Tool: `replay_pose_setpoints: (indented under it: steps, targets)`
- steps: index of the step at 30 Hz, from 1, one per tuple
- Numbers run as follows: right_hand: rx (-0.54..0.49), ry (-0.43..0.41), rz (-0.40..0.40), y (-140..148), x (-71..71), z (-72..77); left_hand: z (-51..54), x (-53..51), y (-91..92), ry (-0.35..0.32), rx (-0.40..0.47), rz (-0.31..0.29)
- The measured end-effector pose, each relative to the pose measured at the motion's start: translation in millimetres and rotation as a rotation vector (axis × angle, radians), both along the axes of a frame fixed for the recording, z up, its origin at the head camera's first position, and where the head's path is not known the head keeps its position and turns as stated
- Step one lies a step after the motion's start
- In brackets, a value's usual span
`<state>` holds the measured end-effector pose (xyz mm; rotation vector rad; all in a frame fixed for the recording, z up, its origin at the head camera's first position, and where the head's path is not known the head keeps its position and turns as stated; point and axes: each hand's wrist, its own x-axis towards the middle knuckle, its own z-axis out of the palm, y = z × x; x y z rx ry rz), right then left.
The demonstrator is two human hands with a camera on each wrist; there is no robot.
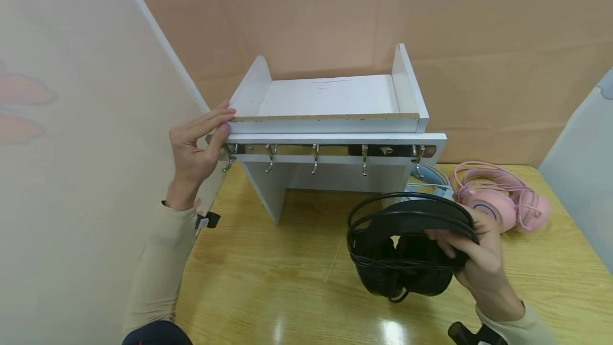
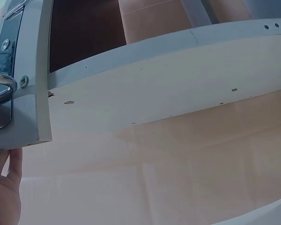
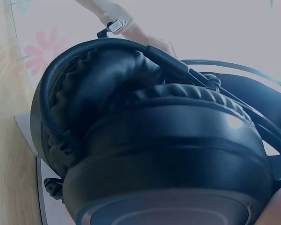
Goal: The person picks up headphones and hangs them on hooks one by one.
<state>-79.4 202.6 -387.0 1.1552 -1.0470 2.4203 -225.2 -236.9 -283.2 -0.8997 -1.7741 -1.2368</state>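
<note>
A white wooden rack with a row of metal hooks along its front stands on the table. My left hand grips its left end, fingers over the upper edge; in the left wrist view the hand shows below the rack's end. Black headphones with their cable looped around them hang from my right hand, which holds the headband, in front of the rack's right side. Their ear cups fill the right wrist view. The hooks I see bear nothing.
Pink headphones with a coiled cable lie on the wooden table at the right. Beside them, partly hidden, is a light blue item. A brown-papered wall stands behind, a pale panel at the left.
</note>
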Motion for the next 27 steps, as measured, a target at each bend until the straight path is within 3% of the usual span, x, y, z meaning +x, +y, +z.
replay_pose_setpoints:
  steps: [13, 19, 27]
  targets:
    - [0.023, -0.033, -0.036, -14, -6.2, 4.9, 1.2, 1.2, -1.8, 0.003, 0.012, -0.016]
    - [0.026, -0.01, -0.031, -19, -10.7, 6.0, 0.9, -0.7, -1.7, 0.001, 0.014, -0.017]
    - [0.099, -0.022, -0.069, -25, -15.5, 8.1, -0.1, -1.8, -2.0, 0.006, 0.025, -0.024]
